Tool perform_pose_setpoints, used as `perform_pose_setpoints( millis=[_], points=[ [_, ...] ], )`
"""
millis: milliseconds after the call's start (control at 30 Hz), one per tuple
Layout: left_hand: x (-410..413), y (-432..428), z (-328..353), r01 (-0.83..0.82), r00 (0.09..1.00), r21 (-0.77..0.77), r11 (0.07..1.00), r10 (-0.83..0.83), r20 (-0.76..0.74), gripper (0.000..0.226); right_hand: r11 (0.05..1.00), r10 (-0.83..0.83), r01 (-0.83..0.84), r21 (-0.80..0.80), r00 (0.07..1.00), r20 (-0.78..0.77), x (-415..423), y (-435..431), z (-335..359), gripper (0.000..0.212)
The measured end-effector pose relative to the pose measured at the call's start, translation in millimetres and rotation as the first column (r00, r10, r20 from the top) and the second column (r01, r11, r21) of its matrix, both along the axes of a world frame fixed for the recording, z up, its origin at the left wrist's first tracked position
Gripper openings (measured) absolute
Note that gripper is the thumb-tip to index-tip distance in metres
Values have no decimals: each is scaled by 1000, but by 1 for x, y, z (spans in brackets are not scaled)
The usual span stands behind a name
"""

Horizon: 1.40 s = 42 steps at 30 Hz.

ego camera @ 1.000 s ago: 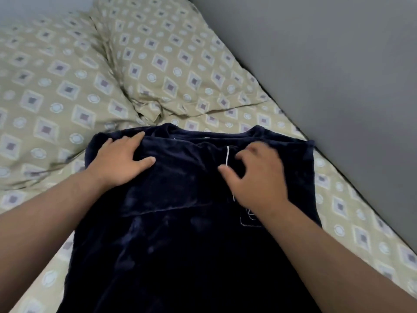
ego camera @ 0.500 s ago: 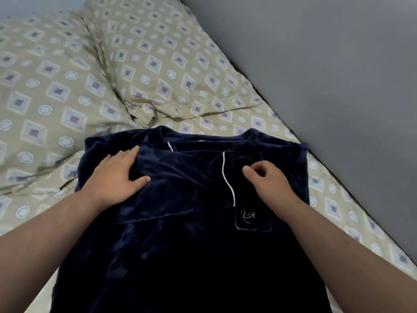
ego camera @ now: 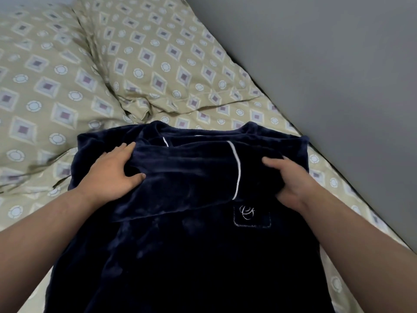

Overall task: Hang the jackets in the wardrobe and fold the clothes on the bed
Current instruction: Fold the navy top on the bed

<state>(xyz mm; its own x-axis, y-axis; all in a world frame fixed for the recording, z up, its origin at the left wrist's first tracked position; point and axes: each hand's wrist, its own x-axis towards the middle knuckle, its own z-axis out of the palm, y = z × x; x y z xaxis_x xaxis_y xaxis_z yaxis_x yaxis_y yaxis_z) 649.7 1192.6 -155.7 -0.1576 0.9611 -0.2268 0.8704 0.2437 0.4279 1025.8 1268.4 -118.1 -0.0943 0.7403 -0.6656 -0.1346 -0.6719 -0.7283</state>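
Head camera looks down at a dark blue soft fleece top (ego camera: 185, 245) that lies spread out flat on a bed (ego camera: 248, 114). The bed has a tan cotton sheet with little squares and circles on it. The neck of the top points away from the person, toward the pillows. The bottom of the top runs out of the picture.

A flap of the top is folded across the chest. A thin white line of trim (ego camera: 237, 172) runs down that flap. Just under the trim sits a small square pocket (ego camera: 251, 216) with a curly white sign sewn on it.

The left hand (ego camera: 112, 172) holds the left end of the flap. Its thumb is on top and its fingers curl round the cloth. The right hand (ego camera: 293, 181) grips the right side of the flap, with its fingers bent round the edge. Both bare arms reach in from the bottom corners.

Two tan pillows with the same pattern lie past the top. The left pillow (ego camera: 45, 75) is big and puffy. The right pillow (ego camera: 169, 53) leans by a plain grey wall (ego camera: 316, 64). The wall runs along the right side of the bed.
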Motion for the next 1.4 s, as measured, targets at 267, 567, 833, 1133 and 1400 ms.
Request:
perform_pose_setpoints(
  millis=[267, 567, 833, 1133, 1400],
  points=[
    [-12, 4, 7, 16, 976, 157, 987, 18, -216, 58, 954, 137, -205, 219, 947, 289, -17, 5, -8, 15],
    [-7, 34, 51, 28, 951, 375, 927, 90, -295, 18, 925, -36, -128, 357, 907, 420, 17, 17, -6, 50],
    [62, 72, 34, 103, 959, 287, 952, -18, -282, 41, 976, -135, -63, 210, 582, 802, 48, 23, -18, 44],
    [34, 8, -12, 98, 916, 173, 980, -21, -402, 81, 563, -148, -826, 30, -66, 987, 28, 9, -46, 68],
    [10, 29, -47, 21, 956, 149, 989, 24, -291, 83, 623, -72, -781, -34, -100, 992, 32, 8, -82, 76]
  ],
)
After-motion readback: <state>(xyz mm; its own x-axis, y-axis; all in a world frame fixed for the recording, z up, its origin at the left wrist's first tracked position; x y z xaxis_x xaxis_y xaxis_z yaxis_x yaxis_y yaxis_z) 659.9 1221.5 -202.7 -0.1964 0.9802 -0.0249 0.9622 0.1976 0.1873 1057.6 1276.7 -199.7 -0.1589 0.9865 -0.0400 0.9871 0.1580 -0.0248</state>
